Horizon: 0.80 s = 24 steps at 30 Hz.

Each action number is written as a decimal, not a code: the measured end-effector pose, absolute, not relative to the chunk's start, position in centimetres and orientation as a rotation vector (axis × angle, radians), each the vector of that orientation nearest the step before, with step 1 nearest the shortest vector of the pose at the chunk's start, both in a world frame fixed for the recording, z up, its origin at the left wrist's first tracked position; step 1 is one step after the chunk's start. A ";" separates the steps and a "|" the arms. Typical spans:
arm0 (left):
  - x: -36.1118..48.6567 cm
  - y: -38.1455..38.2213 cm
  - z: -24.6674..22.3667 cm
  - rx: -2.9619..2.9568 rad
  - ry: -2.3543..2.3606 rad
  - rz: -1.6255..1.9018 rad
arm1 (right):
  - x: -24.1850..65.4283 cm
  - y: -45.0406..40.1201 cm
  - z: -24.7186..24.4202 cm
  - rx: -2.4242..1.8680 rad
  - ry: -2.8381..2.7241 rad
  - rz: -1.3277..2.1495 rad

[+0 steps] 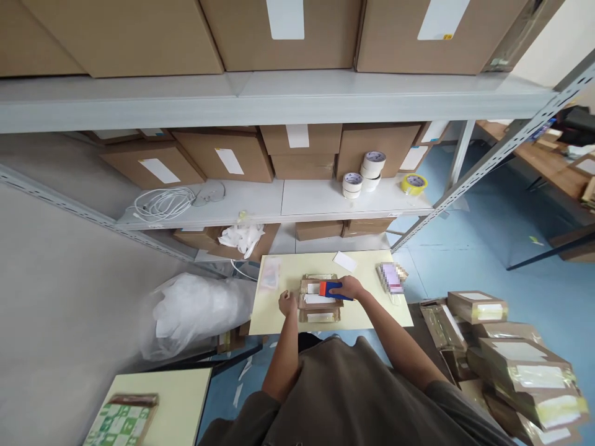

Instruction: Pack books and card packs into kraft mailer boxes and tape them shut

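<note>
A small open cardboard box (320,316) lies on the cream-coloured table in front of me, its flaps folded out and white labels showing. My right hand (349,288) grips a flat blue object with an orange end (329,289) and holds it over the box. Exactly what kind of object it is, I cannot make out. Close to the box's left side is my left hand (287,302), its fingers curled. Whether anything is in them is hidden.
A white card (344,261) and a clear plastic sleeve (270,273) lie on the table (372,310). A metal shelf (251,204) behind carries cartons, tape rolls (352,184) and a coiled cable (165,203). Taped boxes (520,353) are piled at right, a bulging plastic bag (195,313) at left.
</note>
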State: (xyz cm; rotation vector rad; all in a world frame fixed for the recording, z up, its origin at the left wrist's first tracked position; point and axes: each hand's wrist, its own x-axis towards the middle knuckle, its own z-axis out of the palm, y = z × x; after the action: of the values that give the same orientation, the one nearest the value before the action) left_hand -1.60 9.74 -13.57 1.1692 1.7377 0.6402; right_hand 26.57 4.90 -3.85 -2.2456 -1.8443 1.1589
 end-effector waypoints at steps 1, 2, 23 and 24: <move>-1.4 10.0 -13.3 1.185 1.748 0.641 | 26.6 5.0 -3.9 -2.243 -1.847 1.156; -1.1 10.3 -13.1 1.213 1.735 0.621 | 26.6 5.1 -3.9 -2.246 -1.847 1.151; 1.6 10.4 -14.6 1.459 1.713 0.345 | 38.8 -1.3 -2.3 -2.639 -1.663 1.025; 1.7 10.5 -14.7 1.485 1.716 0.317 | 39.6 -1.7 -2.2 -2.667 -1.632 1.014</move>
State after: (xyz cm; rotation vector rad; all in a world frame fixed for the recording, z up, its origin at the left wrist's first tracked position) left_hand 1.66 10.47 -14.67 1.4855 1.7164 0.3170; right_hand 39.60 -1.70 -2.15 -2.6666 -1.6321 1.0139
